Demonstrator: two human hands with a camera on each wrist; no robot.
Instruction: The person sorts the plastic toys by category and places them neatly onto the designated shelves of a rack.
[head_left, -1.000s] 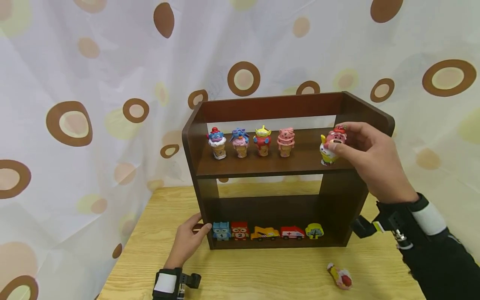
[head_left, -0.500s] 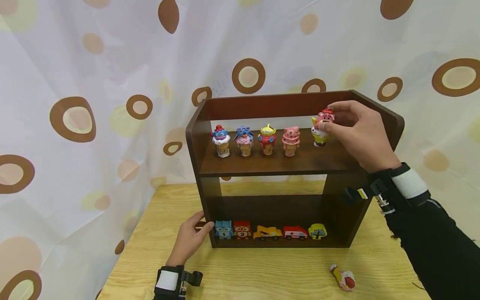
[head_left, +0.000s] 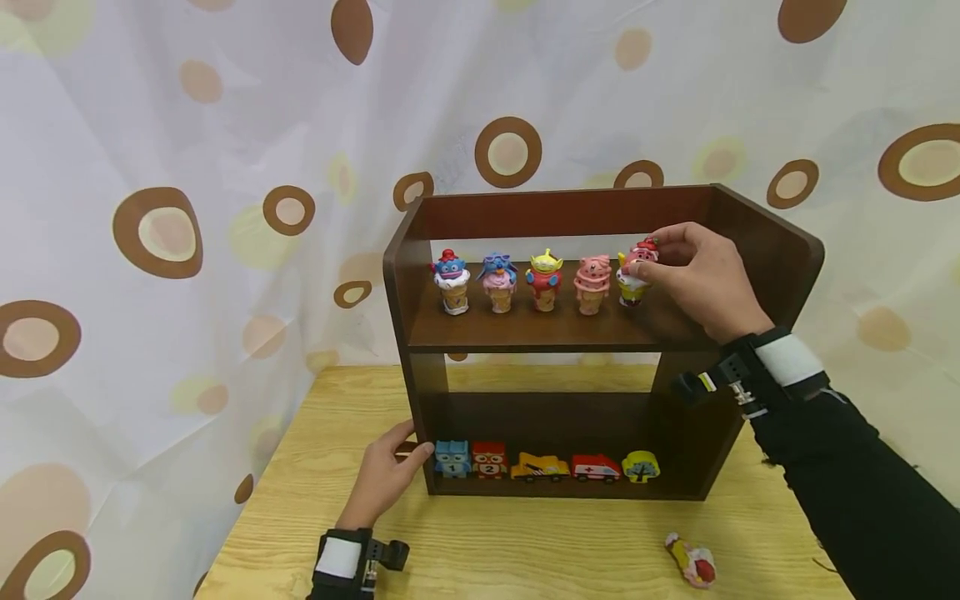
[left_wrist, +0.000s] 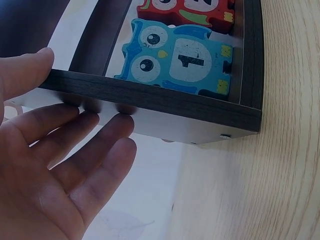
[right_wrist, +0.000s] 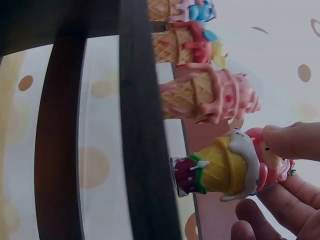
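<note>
A dark brown two-tier shelf (head_left: 517, 343) stands on a wooden table. My right hand (head_left: 702, 279) pinches an ice-cream-cone figurine with a pink bear head (head_left: 636, 279) between thumb and fingers. Its base comes right at the upper board in the right wrist view, beside a pink ice-cream figurine (right_wrist: 212, 95). Several cone figurines line that board, among them a yellow-headed one (head_left: 543, 279) and a blue one with a red hat (head_left: 452, 283). My left hand (head_left: 380, 479) holds the shelf's left side panel (left_wrist: 165, 107), thumb at the front edge, fingertips against the outer face.
On the lower board sit a blue owl block (head_left: 453, 459), a red owl block (head_left: 490, 460), a yellow truck (head_left: 540, 467), an ambulance (head_left: 596, 467) and a tree block (head_left: 641, 467). Another cone figurine (head_left: 691, 561) lies on the table (head_left: 525, 550). A patterned curtain (head_left: 225, 125) hangs behind.
My right hand has carried the bear figurine leftward along the upper board, beside the pink figurine, raising it and then lowering it. My left hand stays on the side panel.
</note>
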